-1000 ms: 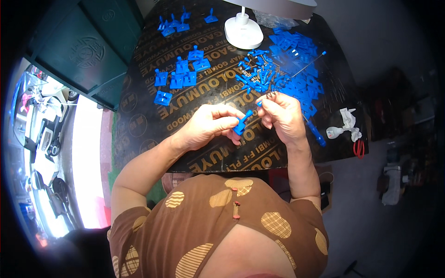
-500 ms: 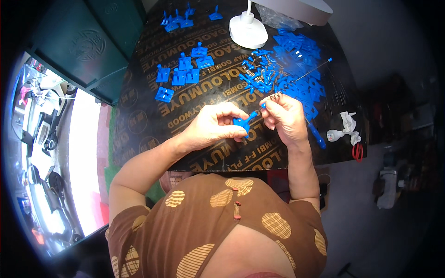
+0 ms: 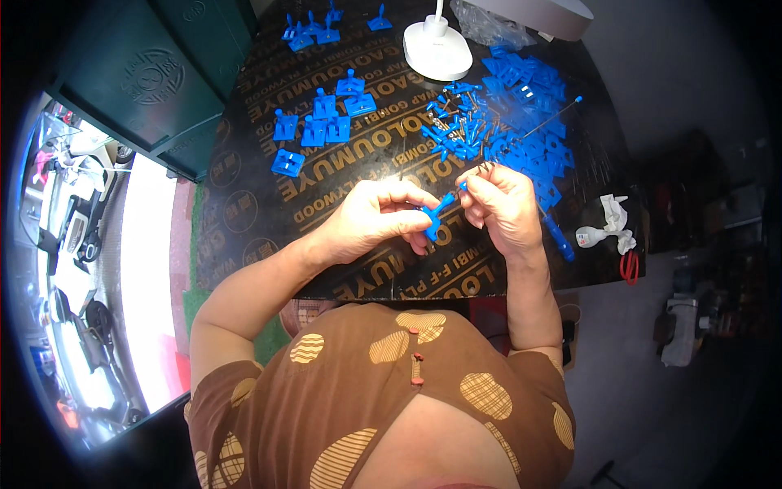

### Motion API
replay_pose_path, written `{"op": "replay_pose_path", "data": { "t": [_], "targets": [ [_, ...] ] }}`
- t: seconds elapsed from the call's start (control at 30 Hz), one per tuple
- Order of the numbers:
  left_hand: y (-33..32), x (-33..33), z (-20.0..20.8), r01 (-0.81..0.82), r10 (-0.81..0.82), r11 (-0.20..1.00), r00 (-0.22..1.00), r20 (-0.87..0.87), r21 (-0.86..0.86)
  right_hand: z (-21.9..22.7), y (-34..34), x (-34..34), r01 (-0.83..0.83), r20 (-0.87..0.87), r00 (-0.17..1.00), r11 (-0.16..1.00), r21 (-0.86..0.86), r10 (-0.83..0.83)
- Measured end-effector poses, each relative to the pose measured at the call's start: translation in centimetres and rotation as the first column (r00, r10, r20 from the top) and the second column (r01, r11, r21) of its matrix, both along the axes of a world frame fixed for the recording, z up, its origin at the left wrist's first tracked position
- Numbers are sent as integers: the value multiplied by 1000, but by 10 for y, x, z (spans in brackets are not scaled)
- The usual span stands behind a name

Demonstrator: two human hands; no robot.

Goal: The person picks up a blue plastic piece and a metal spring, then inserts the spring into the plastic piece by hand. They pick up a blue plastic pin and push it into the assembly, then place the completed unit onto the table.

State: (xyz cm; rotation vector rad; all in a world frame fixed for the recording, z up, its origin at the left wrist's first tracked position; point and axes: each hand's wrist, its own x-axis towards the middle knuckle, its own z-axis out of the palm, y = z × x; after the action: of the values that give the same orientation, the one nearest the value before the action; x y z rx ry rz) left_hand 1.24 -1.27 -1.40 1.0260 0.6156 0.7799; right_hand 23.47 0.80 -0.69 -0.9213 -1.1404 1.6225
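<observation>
My left hand (image 3: 379,218) pinches a small blue plastic part (image 3: 433,222) between thumb and fingers, and the part's narrow stem points up and right. Close beside that stem, my right hand (image 3: 507,210) has thumb and forefinger closed on a tiny blue piece (image 3: 463,186); dark thin ends show above those fingers. Whether the two blue pieces touch is too small to tell. Beyond my right hand lies a heap of small blue pegs with metal pins (image 3: 460,147). Flat blue plates (image 3: 533,90) are piled beside them.
Blue plates with upright pegs stand in groups, one mid-left (image 3: 324,106) and one at the far left (image 3: 303,34). A white lamp base (image 3: 437,53) sits at the back. A blue-handled tool (image 3: 557,236), a white bulb-shaped item (image 3: 588,237) and red-handled scissors (image 3: 630,266) lie right.
The blue part has turned in my left hand, with its body tilted more upright and the left fingers shifted around it. My right hand has barely moved.
</observation>
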Motion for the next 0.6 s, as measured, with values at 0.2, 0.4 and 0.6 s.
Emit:
{"op": "replay_pose_path", "data": {
  "t": [0.2,0.4,0.6],
  "targets": [
    [1,-1,-1,32,-32,999,999,24,8,-2,-1,1,-15,-45,999,1000,19,16],
    [1,-1,-1,38,-34,995,999,-36,89,-1,-2,3,-28,-66,997,999,38,31],
    [-1,-1,-2,26,-25,991,1000,-7,132,0,-1,3,-37,-104,994,999,32,40]
  ]
}}
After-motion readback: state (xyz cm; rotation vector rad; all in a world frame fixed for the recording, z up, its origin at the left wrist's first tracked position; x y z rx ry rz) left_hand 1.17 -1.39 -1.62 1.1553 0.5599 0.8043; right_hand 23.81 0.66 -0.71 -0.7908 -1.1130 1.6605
